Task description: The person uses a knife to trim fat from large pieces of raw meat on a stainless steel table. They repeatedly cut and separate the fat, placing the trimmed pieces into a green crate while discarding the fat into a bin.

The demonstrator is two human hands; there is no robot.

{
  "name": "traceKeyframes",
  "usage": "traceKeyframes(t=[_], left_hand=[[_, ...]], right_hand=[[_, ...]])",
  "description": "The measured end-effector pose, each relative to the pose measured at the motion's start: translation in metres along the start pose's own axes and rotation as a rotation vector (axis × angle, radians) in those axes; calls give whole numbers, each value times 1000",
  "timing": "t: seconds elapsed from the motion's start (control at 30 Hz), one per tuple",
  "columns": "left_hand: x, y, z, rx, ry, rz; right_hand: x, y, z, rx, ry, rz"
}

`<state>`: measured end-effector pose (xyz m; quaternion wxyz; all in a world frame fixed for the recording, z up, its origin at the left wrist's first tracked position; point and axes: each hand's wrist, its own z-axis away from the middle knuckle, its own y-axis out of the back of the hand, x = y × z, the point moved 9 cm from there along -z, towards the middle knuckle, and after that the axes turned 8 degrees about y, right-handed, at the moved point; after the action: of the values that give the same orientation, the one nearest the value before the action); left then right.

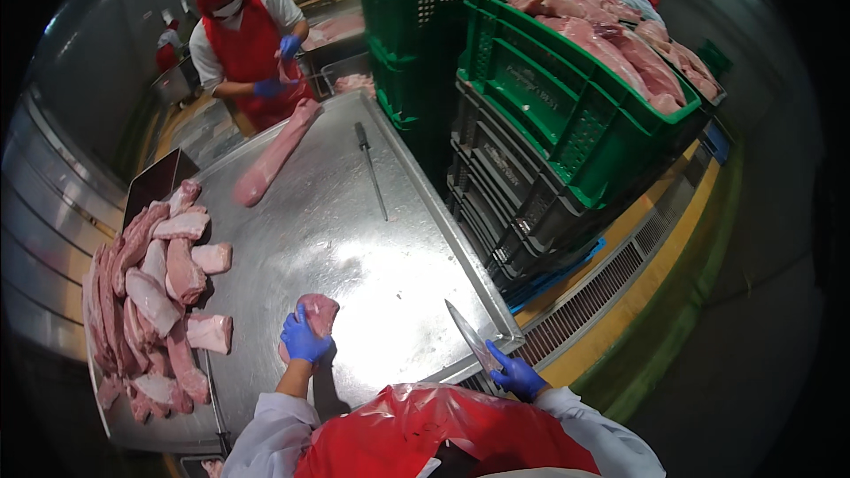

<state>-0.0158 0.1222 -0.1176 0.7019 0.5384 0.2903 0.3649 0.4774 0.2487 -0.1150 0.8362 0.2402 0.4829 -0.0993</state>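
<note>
1. Stainless-steel counter (266,252): landmark for all places below.
2. Left hand (305,336), blue-gloved: fingers curled over a meat piece (321,308) near the counter's near edge, apparently pressing it to the metal to steady it.
3. Right hand (516,373), blue-gloved: closed around the handle end of a knife (470,334); the blade slants over the counter's near right corner, probably held clear of the left hand for safety.
4. Meat pile (155,301): heaped along the counter's left side, presumably to leave the middle for working.
5. Sharpening steel (373,173): lying toward the counter's far right side, likely set aside.
6. Green crate (611,137): meat-filled, stacked beyond the counter's right edge, perhaps to save floor space.
</note>
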Motion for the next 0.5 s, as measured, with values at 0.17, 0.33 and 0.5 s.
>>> traceKeyframes(t=[0.17, 0.33, 0.5], left_hand=[[-72, -44, -23, -258, 229, 324], [11, -45, -3, -750, 5, 1766], [233, 263, -60, -630, -506, 1716]], right_hand=[[-27, 1, -35, 38, 308, 120], [-28, 16, -37, 88, 156, -108], [-15, 24, -28, 156, 135, -31]])
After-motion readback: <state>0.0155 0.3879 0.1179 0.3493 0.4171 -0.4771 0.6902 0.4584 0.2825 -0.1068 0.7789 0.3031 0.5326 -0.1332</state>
